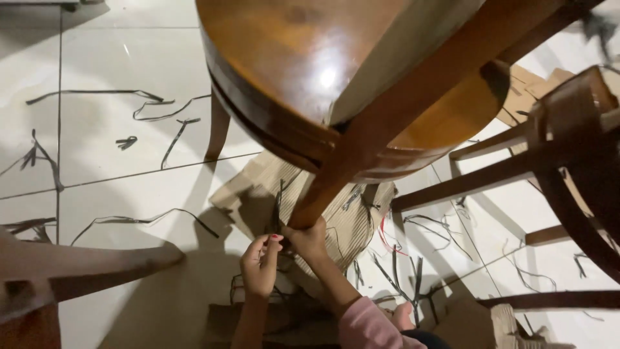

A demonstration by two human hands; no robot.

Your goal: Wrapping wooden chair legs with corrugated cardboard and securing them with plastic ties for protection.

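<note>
Overturned round chair of glossy brown wood (290,58), curved rim up, slanting wooden leg (387,116) crossing it. Right hand (309,240) closed around the leg's lower end; pink sleeve (368,326) at the wrist. Left hand (260,265) just beside, fingers curled, red-painted nail, pinching a thin dark strip (278,207) standing upright. Beneath: flattened corrugated brown cardboard (258,187) on glossy white tiled floor (116,161). Scattered thin black strips (155,110), curling, limp. Second dark wooden chair frame (568,148) at right, rungs bare.
</note>
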